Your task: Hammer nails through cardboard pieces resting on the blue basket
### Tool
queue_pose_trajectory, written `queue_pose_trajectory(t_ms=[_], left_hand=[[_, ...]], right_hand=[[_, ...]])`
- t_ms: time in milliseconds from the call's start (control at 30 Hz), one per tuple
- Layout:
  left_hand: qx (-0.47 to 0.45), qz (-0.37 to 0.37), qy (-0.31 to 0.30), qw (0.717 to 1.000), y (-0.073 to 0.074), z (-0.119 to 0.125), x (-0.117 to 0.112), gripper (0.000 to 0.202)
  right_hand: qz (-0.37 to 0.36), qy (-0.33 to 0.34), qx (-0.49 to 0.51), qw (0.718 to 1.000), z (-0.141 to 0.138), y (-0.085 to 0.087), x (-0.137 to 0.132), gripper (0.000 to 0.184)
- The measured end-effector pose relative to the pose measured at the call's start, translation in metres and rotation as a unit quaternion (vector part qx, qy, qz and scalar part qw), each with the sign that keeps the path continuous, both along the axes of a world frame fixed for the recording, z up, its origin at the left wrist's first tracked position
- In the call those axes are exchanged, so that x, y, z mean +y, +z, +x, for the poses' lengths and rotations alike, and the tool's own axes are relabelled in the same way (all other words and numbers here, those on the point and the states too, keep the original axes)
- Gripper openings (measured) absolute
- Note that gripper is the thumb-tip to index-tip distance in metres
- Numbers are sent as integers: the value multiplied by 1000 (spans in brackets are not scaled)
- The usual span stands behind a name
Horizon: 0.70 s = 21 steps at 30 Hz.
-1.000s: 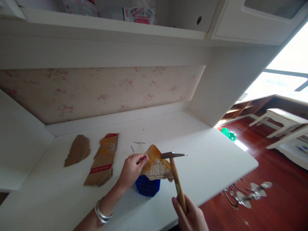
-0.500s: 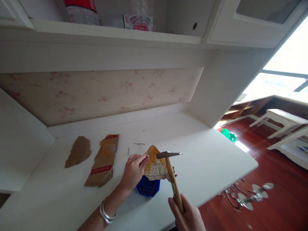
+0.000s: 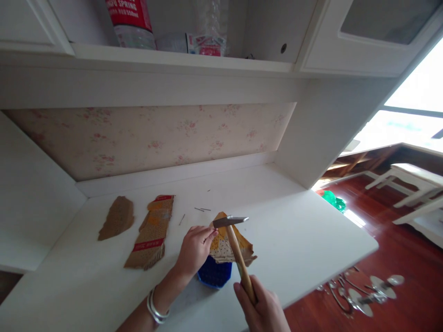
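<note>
Right hand (image 3: 265, 306) closed around the hammer (image 3: 238, 253), its head at the left fingertips; contact cannot be confirmed. Left hand (image 3: 194, 250) has thumb and fingers pinched together, contents too small to tell. Between the hands: blue box (image 3: 214, 275), perforated card (image 3: 221, 247) above it. Left of the left hand: cardboard strip (image 3: 152, 226). Beyond that hand: nails (image 3: 199, 210) on the bench (image 3: 287, 221).

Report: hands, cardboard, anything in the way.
Left hand pinched at cardboard, grip contents unclear. Right hand gripping hammer, its head appearing beside left hand. Holed cardboard over blue base, partly hidden by hammer; nails beyond.
</note>
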State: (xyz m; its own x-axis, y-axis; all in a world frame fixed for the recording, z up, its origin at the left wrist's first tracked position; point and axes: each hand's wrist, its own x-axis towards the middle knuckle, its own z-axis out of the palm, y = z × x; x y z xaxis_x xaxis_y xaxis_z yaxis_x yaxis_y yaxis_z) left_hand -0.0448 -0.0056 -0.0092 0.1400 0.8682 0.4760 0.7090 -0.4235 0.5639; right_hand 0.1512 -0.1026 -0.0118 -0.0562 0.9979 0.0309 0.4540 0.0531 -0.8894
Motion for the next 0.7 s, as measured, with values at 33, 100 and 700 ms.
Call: queue_pose_trajectory(t_ms=[33,100,700], left_hand=[[0,6,-4,1000,0,0,0,21],[1,12,-8,1000,1,1,0,21],[-1,18,-3,1000,0,3,0,17]], right_hand=[[5,-2,-1,1000,0,-1,0,41],[17,-2,-7,1000,1,-2,1,40],[66,-6,-53,996,5,-16,2,39]])
